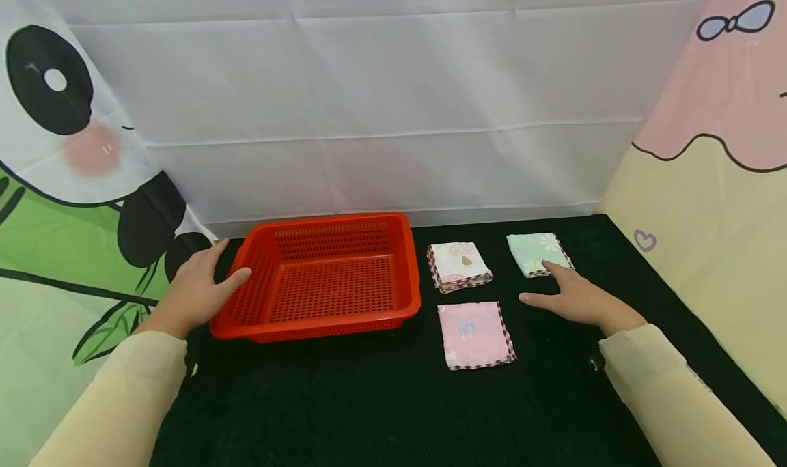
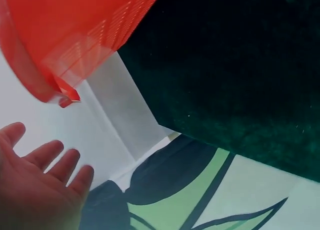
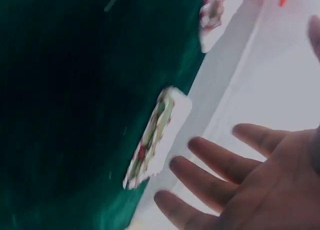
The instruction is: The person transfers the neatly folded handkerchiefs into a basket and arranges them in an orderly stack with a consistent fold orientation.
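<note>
My left hand (image 1: 195, 288) hovers by the left side of a red plastic basket (image 1: 335, 289), fingers spread and holding nothing. In the left wrist view the fingers (image 2: 64, 166) are apart from the basket's rim (image 2: 37, 92). My right hand (image 1: 581, 302), its fingers loosely extended, hangs over the near right corner of a folded mint-green cloth (image 1: 533, 247) with white flowers. The right wrist view shows a gap between these fingers and the green cloth (image 3: 162, 135). Left of that cloth lies a thicker folded white cloth (image 1: 460, 261); a folded pink cloth (image 1: 472, 334) lies nearer me.
Dark green fabric (image 1: 344, 405) covers the table. A white sheet (image 1: 399, 112) hangs behind it. Printed curtains stand at both sides, a panda-patterned one (image 1: 55, 153) at left and a pink-and-cream one (image 1: 707, 228) at right.
</note>
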The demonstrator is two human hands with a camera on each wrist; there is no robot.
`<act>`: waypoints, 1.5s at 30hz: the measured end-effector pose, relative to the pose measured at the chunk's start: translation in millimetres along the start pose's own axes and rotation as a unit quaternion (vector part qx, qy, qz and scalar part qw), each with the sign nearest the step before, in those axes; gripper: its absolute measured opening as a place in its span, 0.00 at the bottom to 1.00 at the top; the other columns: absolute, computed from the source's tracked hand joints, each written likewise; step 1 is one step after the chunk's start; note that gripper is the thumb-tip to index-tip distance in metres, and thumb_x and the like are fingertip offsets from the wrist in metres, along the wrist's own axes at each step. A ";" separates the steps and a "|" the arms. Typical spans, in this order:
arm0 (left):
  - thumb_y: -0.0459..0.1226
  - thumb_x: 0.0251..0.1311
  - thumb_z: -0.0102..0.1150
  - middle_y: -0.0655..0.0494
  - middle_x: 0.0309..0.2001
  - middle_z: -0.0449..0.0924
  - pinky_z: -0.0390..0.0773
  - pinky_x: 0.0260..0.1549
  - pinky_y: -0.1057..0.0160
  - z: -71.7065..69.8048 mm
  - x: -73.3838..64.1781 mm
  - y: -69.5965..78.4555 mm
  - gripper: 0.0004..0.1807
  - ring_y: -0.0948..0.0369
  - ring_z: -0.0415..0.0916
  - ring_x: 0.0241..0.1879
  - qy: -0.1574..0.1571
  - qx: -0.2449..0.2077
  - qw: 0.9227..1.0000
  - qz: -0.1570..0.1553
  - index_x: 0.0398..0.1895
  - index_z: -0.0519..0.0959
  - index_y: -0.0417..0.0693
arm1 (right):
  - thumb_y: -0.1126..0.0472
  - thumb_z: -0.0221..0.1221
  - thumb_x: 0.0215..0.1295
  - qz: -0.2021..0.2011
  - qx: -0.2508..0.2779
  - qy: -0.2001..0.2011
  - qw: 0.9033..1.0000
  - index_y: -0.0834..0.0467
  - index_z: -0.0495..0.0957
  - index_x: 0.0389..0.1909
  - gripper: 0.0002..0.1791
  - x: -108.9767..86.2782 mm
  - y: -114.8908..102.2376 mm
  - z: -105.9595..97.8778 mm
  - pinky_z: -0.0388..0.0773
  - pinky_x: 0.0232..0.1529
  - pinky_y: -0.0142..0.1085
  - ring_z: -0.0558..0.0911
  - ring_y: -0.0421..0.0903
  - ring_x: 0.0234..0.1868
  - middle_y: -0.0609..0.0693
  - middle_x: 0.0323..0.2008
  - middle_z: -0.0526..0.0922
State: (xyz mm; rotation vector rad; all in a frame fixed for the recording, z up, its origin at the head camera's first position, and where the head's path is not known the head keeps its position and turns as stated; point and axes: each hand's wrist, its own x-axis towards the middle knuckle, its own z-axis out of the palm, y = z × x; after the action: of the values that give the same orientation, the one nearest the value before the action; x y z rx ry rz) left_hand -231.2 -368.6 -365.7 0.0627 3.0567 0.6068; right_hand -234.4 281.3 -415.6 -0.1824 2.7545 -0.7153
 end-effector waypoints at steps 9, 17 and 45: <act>0.61 0.77 0.42 0.23 0.75 0.48 0.64 0.59 0.25 -6.2 6.8 -10.0 0.49 0.27 0.53 0.70 -0.025 -0.091 0.995 -0.034 0.83 0.36 0.41 | 0.26 0.59 0.64 0.034 0.089 -0.041 0.995 0.65 0.51 0.78 0.59 2.8 -20.2 19.7 0.70 0.60 0.66 0.72 0.71 0.62 0.74 0.67 0.66; 0.58 0.79 0.38 0.24 0.71 0.59 0.70 0.60 0.32 -4.8 6.9 -19.1 0.44 0.32 0.65 0.66 -0.067 -0.144 0.984 -0.077 0.80 0.47 0.32 | 0.30 0.60 0.66 0.039 0.107 -0.038 0.993 0.66 0.58 0.75 0.53 4.6 -23.0 38.6 0.75 0.57 0.61 0.76 0.62 0.55 0.68 0.60 0.73; 0.49 0.78 0.52 0.34 0.68 0.69 0.77 0.59 0.45 7.9 11.8 -25.6 0.36 0.49 0.78 0.55 -0.099 -0.294 0.934 -0.177 0.78 0.59 0.35 | 0.41 0.60 0.74 0.063 0.258 -0.063 0.962 0.69 0.62 0.71 0.42 -6.6 -42.2 56.2 0.84 0.49 0.49 0.81 0.57 0.51 0.67 0.60 0.75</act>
State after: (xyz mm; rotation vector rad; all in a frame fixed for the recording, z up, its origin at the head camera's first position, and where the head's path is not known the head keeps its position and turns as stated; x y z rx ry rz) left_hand -243.6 -388.7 -382.9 -0.4004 2.4742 1.3392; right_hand -208.8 220.3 -440.1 0.0579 2.3393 -1.2981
